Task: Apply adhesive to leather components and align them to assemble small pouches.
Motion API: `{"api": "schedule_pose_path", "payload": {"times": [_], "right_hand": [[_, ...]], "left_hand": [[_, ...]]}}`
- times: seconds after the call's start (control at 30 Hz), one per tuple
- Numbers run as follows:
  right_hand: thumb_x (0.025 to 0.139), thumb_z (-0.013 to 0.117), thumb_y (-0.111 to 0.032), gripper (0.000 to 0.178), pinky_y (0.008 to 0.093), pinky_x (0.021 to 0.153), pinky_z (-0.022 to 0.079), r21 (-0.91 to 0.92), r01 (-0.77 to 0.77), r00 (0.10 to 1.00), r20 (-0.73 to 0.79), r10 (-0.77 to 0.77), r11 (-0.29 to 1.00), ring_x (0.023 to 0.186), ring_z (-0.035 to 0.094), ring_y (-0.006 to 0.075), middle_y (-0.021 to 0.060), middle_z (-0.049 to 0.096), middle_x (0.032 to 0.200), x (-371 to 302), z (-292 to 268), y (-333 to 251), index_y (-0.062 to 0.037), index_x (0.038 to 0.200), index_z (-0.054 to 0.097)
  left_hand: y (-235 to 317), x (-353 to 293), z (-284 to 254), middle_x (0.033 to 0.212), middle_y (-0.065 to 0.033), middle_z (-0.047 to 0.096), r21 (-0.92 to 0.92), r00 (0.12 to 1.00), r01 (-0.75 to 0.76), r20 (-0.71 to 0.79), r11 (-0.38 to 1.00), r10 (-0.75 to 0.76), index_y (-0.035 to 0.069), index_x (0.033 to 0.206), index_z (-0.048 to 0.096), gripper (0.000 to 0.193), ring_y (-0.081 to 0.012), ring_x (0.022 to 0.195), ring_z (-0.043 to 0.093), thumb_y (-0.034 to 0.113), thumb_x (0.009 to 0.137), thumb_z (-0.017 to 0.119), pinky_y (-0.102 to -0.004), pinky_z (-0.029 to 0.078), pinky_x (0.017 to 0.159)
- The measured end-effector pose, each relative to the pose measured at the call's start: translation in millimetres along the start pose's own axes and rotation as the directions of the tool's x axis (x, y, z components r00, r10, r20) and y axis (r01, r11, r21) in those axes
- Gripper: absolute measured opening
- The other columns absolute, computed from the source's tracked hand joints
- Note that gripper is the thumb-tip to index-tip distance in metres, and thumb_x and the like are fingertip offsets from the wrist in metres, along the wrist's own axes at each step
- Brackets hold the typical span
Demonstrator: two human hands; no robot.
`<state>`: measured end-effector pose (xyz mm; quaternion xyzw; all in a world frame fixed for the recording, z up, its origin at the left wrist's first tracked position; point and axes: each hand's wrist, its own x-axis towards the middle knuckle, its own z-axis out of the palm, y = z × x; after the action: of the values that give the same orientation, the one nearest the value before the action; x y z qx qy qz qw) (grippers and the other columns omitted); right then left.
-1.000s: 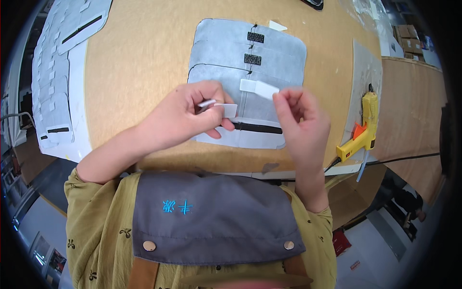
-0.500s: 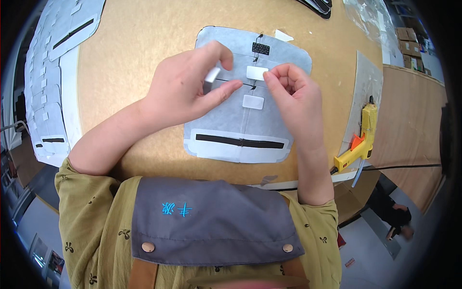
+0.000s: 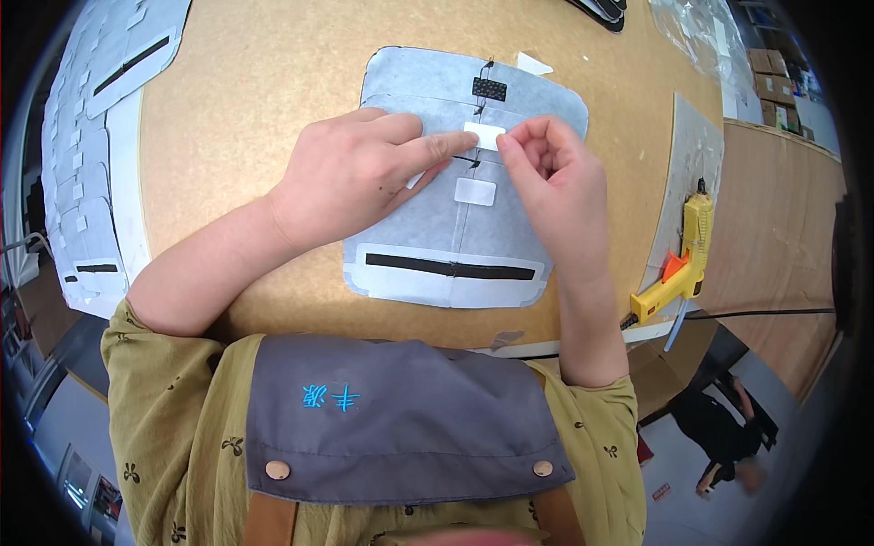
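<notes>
A grey fabric panel (image 3: 410, 214) with rounded corners lies flat on the table in front of me. On its centre seam are a white rectangular patch (image 3: 484, 136), a second white patch (image 3: 475, 192) nearer me and a black textured patch (image 3: 490, 89) farther off. My left hand (image 3: 350, 173) presses its index fingertip on the upper white patch's left end. Under its curled fingers shows the edge of another white piece (image 3: 416, 179), mostly hidden. My right hand (image 3: 557, 173) is closed, thumb and index finger pinching at the upper patch's right edge.
To the right, a yellow glue gun (image 3: 687, 250) lies on a grey board (image 3: 678, 164). Similar grey panels (image 3: 86, 173) are stacked at the left. Clear plastic film (image 3: 696, 36) and a white scrap (image 3: 534, 64) lie farther back. At lower right, a person in black (image 3: 715, 428) is on the floor area.
My left hand has turned over and come down, its index finger now touching the upper white patch. The right hand stays at the patch's edge. The person in black has shifted.
</notes>
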<state>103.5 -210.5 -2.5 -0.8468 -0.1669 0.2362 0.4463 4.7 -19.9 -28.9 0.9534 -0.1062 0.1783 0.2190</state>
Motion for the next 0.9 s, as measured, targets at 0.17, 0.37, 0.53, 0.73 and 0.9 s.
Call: {"api": "schedule_pose_path", "payload": {"times": [0.17,0.37,0.53,0.73,0.9], "right_hand": [[0.082,0.071,-0.01,0.018,0.0275,0.057,0.043,-0.28,0.166,0.958,-0.18,-0.222,0.946,0.067,0.051,0.0144,0.0043,0.052,0.086,-17,-4,-3,-0.0065,0.097,0.062],[0.081,0.076,-0.018,0.037,0.0321,0.06,0.046,-0.495,0.434,0.851,-0.049,-0.523,0.753,0.069,0.051,0.0186,0.0036,0.051,0.088,-35,1,20,-0.0132,0.117,0.068],[0.082,0.075,-0.025,0.043,0.031,0.06,0.045,-0.574,0.417,0.852,-0.024,-0.524,0.705,0.071,0.051,0.0166,0.0017,0.049,0.087,-36,4,24,-0.0214,0.124,0.067],[0.082,0.074,-0.028,0.041,0.0313,0.06,0.044,-0.618,0.407,0.844,-0.028,-0.536,0.672,0.072,0.051,0.0163,0.0012,0.048,0.086,-35,7,25,-0.0222,0.122,0.068],[0.081,0.074,-0.029,0.043,0.0313,0.061,0.046,-0.621,0.405,0.841,-0.037,-0.54,0.671,0.073,0.053,0.0172,0.0021,0.049,0.087,-33,7,25,-0.0221,0.123,0.068]], "left_hand": [[0,0,0,0.06,0.0027,0.043,0.02,1.0,0.007,0.011,1.0,-0.008,0.028,0.119,0.069,0.042,-0.0133,0.053,0.048,0.015,0.079,0.074,-0.0291,0.041,0.044],[1,-4,-2,0.059,0.0029,0.04,0.051,0.999,-0.043,-0.017,0.998,0.044,0.028,0.121,0.068,0.044,-0.0127,0.05,0.046,0.017,0.079,0.075,-0.0283,0.039,0.043],[3,-2,2,0.058,0.0036,0.039,0.088,0.999,-0.039,-0.013,0.995,0.04,0.029,0.121,0.068,0.044,-0.012,0.049,0.045,0.02,0.079,0.075,-0.0282,0.039,0.042],[5,-1,2,0.058,0.0039,0.041,0.118,1.0,-0.014,-0.004,0.993,0.015,0.029,0.12,0.069,0.04,-0.0121,0.049,0.046,0.022,0.081,0.074,-0.0281,0.039,0.041],[5,-1,1,0.058,0.0037,0.042,0.118,1.0,-0.009,0.014,0.993,0.008,0.029,0.121,0.068,0.041,-0.0123,0.05,0.048,0.021,0.082,0.073,-0.0284,0.04,0.042]]}}
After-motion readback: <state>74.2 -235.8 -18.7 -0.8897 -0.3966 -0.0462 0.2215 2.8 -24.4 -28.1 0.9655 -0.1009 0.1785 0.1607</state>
